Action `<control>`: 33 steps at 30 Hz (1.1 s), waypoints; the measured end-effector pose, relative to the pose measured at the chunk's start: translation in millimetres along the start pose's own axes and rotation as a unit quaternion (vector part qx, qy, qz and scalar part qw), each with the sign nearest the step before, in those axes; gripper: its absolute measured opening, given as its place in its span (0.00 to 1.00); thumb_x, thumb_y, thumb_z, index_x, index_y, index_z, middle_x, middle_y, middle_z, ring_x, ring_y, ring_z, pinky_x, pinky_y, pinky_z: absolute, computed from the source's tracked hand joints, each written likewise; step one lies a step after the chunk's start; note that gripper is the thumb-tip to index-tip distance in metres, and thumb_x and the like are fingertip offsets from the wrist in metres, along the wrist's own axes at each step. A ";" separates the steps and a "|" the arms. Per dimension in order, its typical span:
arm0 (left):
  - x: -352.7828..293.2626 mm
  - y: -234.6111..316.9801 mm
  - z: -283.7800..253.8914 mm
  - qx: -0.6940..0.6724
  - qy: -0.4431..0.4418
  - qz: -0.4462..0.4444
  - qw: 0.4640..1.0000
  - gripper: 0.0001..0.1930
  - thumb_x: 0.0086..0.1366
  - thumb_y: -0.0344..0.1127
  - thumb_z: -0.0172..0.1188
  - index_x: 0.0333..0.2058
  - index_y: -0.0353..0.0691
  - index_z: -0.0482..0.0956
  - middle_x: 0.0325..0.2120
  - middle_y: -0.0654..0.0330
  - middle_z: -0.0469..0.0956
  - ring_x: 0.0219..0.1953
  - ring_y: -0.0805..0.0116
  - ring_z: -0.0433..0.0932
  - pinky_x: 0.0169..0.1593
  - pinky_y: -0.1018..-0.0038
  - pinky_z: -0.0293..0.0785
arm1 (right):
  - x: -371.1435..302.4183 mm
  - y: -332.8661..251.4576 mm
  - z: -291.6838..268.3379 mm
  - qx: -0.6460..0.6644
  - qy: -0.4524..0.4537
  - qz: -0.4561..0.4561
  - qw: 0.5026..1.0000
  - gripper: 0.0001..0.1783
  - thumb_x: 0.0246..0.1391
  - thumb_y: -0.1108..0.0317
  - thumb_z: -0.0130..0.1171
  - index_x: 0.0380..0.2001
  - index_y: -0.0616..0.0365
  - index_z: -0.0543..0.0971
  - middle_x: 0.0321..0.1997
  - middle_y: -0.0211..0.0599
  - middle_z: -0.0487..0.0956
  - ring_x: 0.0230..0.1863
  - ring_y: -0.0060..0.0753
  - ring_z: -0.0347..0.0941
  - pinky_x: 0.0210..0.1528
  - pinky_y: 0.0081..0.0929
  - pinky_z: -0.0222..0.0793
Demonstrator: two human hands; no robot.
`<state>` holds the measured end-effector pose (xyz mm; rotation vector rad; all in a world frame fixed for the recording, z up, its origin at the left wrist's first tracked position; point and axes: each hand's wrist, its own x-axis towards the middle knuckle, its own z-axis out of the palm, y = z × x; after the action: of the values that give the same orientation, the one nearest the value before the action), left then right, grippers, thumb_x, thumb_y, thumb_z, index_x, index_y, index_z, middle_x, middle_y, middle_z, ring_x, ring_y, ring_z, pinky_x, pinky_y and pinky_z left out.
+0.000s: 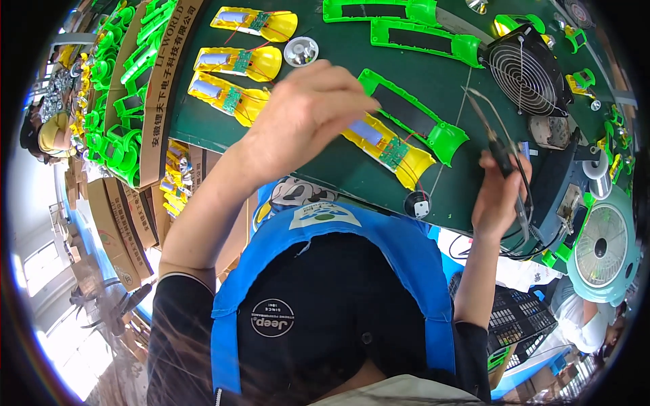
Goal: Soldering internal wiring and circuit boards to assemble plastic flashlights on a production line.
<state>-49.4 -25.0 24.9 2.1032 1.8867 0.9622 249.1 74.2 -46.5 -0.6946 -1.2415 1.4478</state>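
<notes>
My left hand [303,111] is raised over the table with fingers pinched together. Whatever may be between the fingertips is too small to make out. Just right of it lies a yellow housing [421,162], partly covered by the hand. It carries a purple-blue battery cell [366,132] and a green circuit board [393,154]. Thin wires run from it to a small round black part [417,204] at the table's near edge. A green plastic frame [447,137] lies beside the housing. My right hand [500,196] grips a soldering iron [499,152], tip pointing up and left; a bent thin metal tube runs alongside.
Several yellow housings [276,27] and a reflector cup [300,51] lie at the far left. Green frames [423,42] lie at the back. A black metal-grilled fan [525,71], a solder spool [596,166] and a pale green fan [601,240] stand right. A carton [166,88] of green parts stands left.
</notes>
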 end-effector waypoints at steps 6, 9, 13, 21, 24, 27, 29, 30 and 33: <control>1.7 -7.8 15.3 -0.092 -0.149 0.137 0.975 0.09 0.49 0.26 0.65 0.31 0.45 0.79 0.30 0.67 0.75 0.37 0.66 0.71 0.45 0.70 0.63 | -16.3 -26.3 0.3 -0.030 -0.022 0.125 0.991 0.16 0.56 0.60 0.58 0.38 0.64 0.71 0.34 0.41 0.74 0.30 0.26 0.70 0.47 0.30 0.64; 1.9 -3.7 21.4 -0.079 -0.164 0.130 0.975 0.09 0.49 0.28 0.66 0.27 0.46 0.75 0.29 0.68 0.74 0.38 0.67 0.70 0.47 0.69 0.60 | -11.6 -31.0 8.3 -0.057 -0.035 0.174 0.982 0.16 0.53 0.61 0.60 0.36 0.65 0.72 0.27 0.36 0.74 0.26 0.25 0.71 0.45 0.27 0.66; 0.5 8.8 27.5 -0.048 -0.174 0.105 0.978 0.08 0.50 0.28 0.64 0.27 0.46 0.74 0.28 0.67 0.72 0.38 0.67 0.70 0.48 0.67 0.59 | 0.0 -28.9 8.0 -0.078 -0.070 0.199 0.974 0.17 0.52 0.63 0.60 0.36 0.66 0.72 0.25 0.35 0.74 0.25 0.25 0.72 0.42 0.25 0.67; 7.2 22.2 27.6 -0.115 -0.212 -0.025 0.970 0.04 0.53 0.30 0.62 0.26 0.44 0.74 0.25 0.65 0.69 0.35 0.66 0.70 0.50 0.66 0.59 | 6.1 -29.9 1.3 -0.008 -0.032 0.238 0.971 0.16 0.53 0.65 0.59 0.38 0.68 0.72 0.28 0.39 0.76 0.26 0.27 0.73 0.45 0.27 0.69; 7.4 25.0 32.0 -0.041 -0.195 0.016 0.980 0.04 0.52 0.30 0.62 0.25 0.43 0.74 0.25 0.65 0.71 0.35 0.65 0.71 0.49 0.66 0.60 | 10.3 -32.6 -2.4 -0.061 -0.105 0.221 0.968 0.16 0.52 0.66 0.60 0.37 0.67 0.72 0.25 0.37 0.76 0.24 0.25 0.73 0.60 0.33 0.62; 10.7 29.6 32.7 -0.001 -0.204 0.013 0.979 0.04 0.51 0.29 0.62 0.25 0.43 0.75 0.25 0.64 0.71 0.35 0.65 0.72 0.49 0.65 0.61 | 12.7 -35.2 4.0 -0.088 -0.125 0.228 0.962 0.14 0.50 0.66 0.60 0.35 0.65 0.73 0.21 0.33 0.77 0.23 0.23 0.74 0.69 0.38 0.49; 11.4 32.4 33.0 0.005 -0.201 0.010 0.979 0.04 0.51 0.29 0.62 0.24 0.43 0.75 0.25 0.64 0.71 0.35 0.64 0.72 0.48 0.65 0.61 | 14.2 -35.9 4.9 -0.107 -0.146 0.224 0.958 0.13 0.50 0.65 0.61 0.34 0.64 0.73 0.21 0.33 0.77 0.23 0.23 0.75 0.70 0.39 0.49; 11.8 33.7 33.1 0.011 -0.199 0.008 0.980 0.04 0.50 0.29 0.62 0.23 0.42 0.74 0.25 0.64 0.71 0.35 0.64 0.72 0.48 0.64 0.61 | 14.7 -36.3 5.2 -0.121 -0.160 0.219 0.955 0.13 0.50 0.66 0.61 0.33 0.64 0.73 0.21 0.32 0.78 0.24 0.23 0.76 0.70 0.39 0.49; 13.7 37.1 32.9 0.029 -0.196 0.013 0.980 0.04 0.50 0.28 0.61 0.22 0.42 0.74 0.24 0.63 0.71 0.34 0.63 0.72 0.47 0.64 0.61 | 14.4 -35.8 4.1 -0.139 -0.173 0.214 0.951 0.12 0.50 0.66 0.61 0.33 0.63 0.73 0.21 0.31 0.78 0.24 0.23 0.77 0.70 0.39 0.49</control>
<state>-0.4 -9.7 23.2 2.1574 1.7071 0.4516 253.5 82.9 -9.0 -0.9749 -1.6608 1.8248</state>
